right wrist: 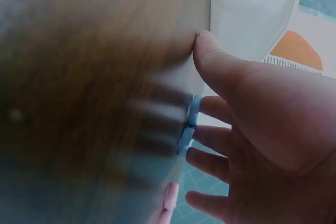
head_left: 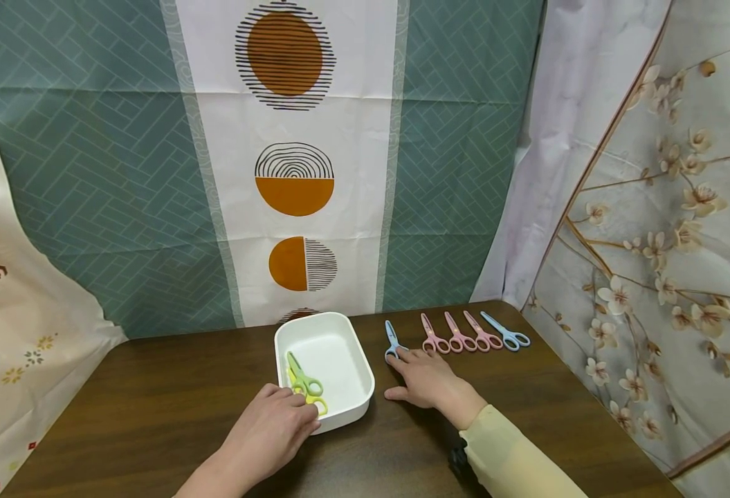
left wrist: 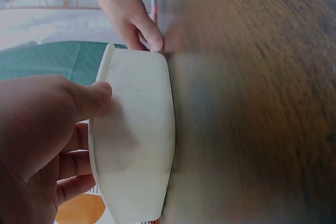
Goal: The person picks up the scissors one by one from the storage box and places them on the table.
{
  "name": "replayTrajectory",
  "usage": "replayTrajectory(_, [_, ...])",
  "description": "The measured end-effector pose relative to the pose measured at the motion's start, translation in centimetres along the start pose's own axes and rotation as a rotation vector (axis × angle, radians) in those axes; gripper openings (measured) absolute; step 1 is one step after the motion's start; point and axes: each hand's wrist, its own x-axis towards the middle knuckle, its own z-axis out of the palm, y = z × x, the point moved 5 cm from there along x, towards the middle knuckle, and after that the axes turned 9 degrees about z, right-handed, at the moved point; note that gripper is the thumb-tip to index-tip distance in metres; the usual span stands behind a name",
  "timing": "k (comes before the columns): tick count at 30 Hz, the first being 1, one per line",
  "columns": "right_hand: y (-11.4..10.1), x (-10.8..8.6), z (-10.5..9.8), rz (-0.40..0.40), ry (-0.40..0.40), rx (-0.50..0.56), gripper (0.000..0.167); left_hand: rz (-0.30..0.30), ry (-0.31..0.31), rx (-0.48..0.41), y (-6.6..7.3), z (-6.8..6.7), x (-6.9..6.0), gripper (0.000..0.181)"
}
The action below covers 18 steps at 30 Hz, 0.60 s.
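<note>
A white tray [head_left: 333,370] holds green scissors [head_left: 304,380] lying over yellow scissors [head_left: 318,402]. My left hand [head_left: 271,425] grips the tray's near left edge; the left wrist view shows the thumb on the outside of the tray wall [left wrist: 136,135] and the fingers over its rim. To the right of the tray, my right hand [head_left: 430,382] rests its fingertips on the handles of light blue scissors [head_left: 392,335]. In the right wrist view the fingers are extended and touch the blue handles [right wrist: 194,109], with the thumb spread apart toward the tray.
Several pink scissors [head_left: 457,335] lie side by side beyond my right hand, with another blue pair [head_left: 506,333] at their right. The brown table [head_left: 171,408] ends at a patterned curtain [head_left: 315,263] behind, and a floral curtain [head_left: 663,277] hangs at the right.
</note>
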Motion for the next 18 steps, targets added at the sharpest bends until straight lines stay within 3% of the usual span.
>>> replayTrajectory(18, [0.7, 1.1, 0.1, 0.045, -0.025, 0.004, 0.079, -0.006, -0.016, -0.012, 0.0, 0.2, 0.0, 0.030])
